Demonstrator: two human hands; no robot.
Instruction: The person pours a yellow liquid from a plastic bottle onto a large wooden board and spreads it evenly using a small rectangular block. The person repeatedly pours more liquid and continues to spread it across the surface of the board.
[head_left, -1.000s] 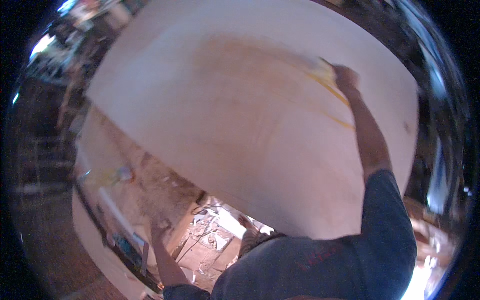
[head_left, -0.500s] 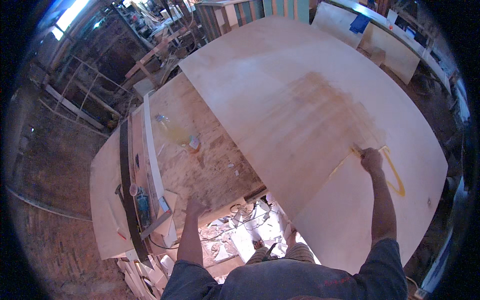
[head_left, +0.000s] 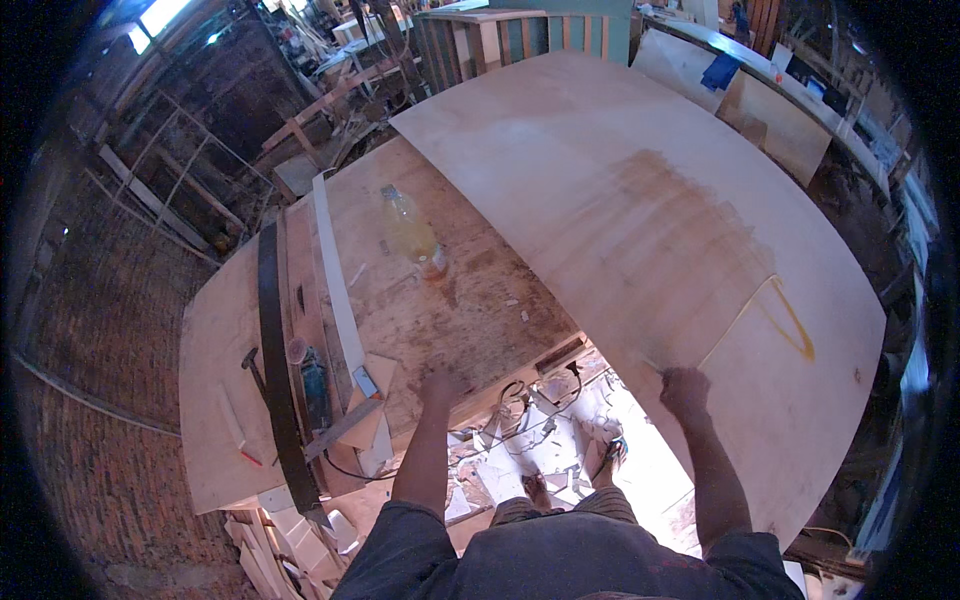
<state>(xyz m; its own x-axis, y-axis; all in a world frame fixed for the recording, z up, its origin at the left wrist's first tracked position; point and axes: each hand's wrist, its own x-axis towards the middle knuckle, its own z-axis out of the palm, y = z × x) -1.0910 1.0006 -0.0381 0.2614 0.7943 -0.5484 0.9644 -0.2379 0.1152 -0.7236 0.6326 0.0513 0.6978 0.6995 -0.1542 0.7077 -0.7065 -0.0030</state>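
My right hand (head_left: 686,390) is closed, low over the near left part of a large pale plywood sheet (head_left: 530,170). A thin pale edge shows at its left side; what the fingers hold is hidden. Yellow glue (head_left: 790,318) lies on the sheet in a bent line, one thin arm running toward this hand. Left of the line spreads a brown, streaky wet patch (head_left: 680,225). My left hand (head_left: 445,385) is blurred near the front edge of a stained brown board (head_left: 480,310). Farther off on that board, a clear bottle with yellowish contents (head_left: 412,232) lies on its side.
A hammer (head_left: 254,370), a dark long strip (head_left: 275,380), a white strip (head_left: 337,270) and a bluish power tool (head_left: 315,385) lie to the left. Offcuts and a cable (head_left: 513,392) litter the floor by my feet. A brick wall (head_left: 90,350) stands left.
My right hand has come down and left across the sheet, away from the glue bend, and the wet patch reaches nearer. The whole view has shifted a little; my left hand stays over the board's edge.
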